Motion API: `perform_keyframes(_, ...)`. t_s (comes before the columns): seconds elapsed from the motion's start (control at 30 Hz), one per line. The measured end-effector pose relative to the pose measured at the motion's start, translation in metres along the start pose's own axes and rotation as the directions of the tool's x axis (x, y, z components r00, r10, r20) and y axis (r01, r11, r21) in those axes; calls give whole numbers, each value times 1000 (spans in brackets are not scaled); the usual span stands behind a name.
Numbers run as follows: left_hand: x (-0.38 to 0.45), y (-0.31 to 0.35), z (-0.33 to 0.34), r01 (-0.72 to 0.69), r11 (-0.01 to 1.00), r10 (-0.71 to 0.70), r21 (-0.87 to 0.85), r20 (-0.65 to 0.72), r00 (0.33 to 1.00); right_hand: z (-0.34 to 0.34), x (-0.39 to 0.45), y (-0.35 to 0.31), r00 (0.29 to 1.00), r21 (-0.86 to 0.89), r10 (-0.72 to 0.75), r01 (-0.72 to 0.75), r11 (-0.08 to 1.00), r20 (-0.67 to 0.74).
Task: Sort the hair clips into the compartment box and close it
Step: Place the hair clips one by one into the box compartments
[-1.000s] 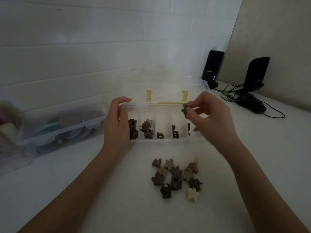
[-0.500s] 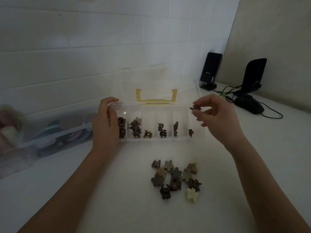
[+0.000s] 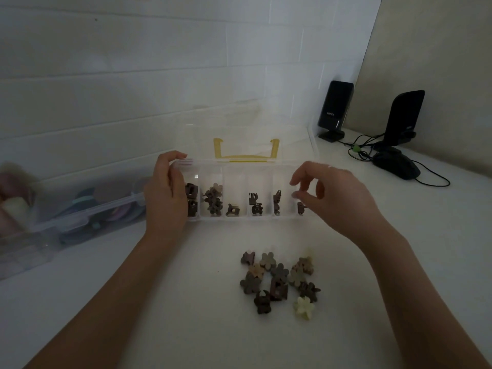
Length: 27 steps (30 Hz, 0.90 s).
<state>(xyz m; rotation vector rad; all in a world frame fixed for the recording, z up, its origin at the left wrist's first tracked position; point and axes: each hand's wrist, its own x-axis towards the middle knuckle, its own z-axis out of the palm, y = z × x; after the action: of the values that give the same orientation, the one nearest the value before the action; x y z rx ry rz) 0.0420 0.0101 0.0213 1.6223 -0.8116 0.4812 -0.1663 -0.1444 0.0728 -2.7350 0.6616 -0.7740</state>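
Note:
A clear compartment box [image 3: 237,179] stands on the white table with its lid [image 3: 247,139] tipped back and a yellow handle showing. Several compartments hold small dark hair clips [image 3: 213,199]. My left hand [image 3: 166,193] grips the box's left end. Over the rightmost compartment hovers my right hand [image 3: 327,195], its fingers loosely curled and holding nothing; a dark clip [image 3: 300,208] lies in that compartment just below the fingertips. A loose pile of brown, grey and cream flower-shaped clips [image 3: 279,280] lies on the table in front of the box.
A larger clear storage box [image 3: 80,214] with coloured items sits at the left. Two black speakers [image 3: 335,110] and a black mouse [image 3: 396,166] with cables stand at the back right. The tiled wall is right behind the box.
My right hand carried a dark clip to the rightmost compartment and let it go; its fingers now hold nothing. The left hand stays on the box's left end.

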Motion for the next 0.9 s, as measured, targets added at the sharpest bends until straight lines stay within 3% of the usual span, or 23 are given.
perform_keyframes(0.1,0,1,0,-2,1000,2,0,-5,1000,-5,-4,-14,990,-14,-84,86,996,116)
perform_keyframes(0.17,0,0,1,5,1000,-5,-2,-10,1000,-4,-6,-24,970,70,-150,139,988,193)
perform_keyframes(0.3,-1,1,2,20,1000,-21,-15,-17,1000,14,-12,-41,869,37,-215,222,974,446)
perform_keyframes(0.37,-1,2,3,17,1000,-18,-22,-15,1000,25,-15,-45,836,-4,-243,281,960,491)
perform_keyframes(0.5,-2,3,3,20,999,-21,-47,-10,1000,33,-16,-48,815,20,-289,324,946,503)
perform_keyframes(0.67,-1,1,4,68,986,-71,-150,-11,997,33,-15,-47,836,57,-306,316,947,455)
perform_keyframes(0.9,-1,0,3,150,969,-151,-198,8,988,23,-10,-42,944,246,-233,174,954,233)
